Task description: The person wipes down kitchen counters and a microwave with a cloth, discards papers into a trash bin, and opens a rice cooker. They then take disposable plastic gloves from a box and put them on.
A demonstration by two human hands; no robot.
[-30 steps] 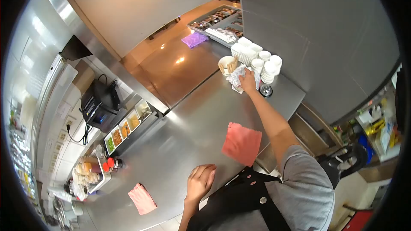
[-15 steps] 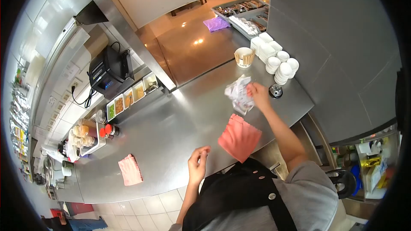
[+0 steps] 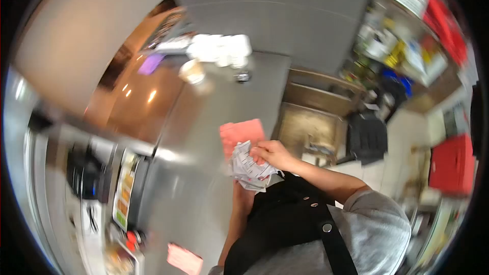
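Crumpled white printed papers (image 3: 248, 172), which look like receipts, are gripped in my right hand (image 3: 271, 154) close to my apron. My left hand (image 3: 244, 197) is below and behind the papers; its fingers are hidden by them. A pink cloth (image 3: 242, 131) lies on the steel counter (image 3: 196, 188) just beyond the papers and partly covered by them in view. Another pink cloth (image 3: 184, 258) rests farther left along the counter.
White dishes (image 3: 219, 48), a cup (image 3: 192, 71) and a call bell (image 3: 242, 76) stand at the counter's far end. Food trays (image 3: 124, 188) and red-capped bottles (image 3: 133, 239) line the left. Right of the counter is an open drawer-like bin (image 3: 310, 122). The surroundings are blurred.
The papers have come from the counter beside the bell to in front of my body, in my right hand. My left hand has moved under them. The view has turned right.
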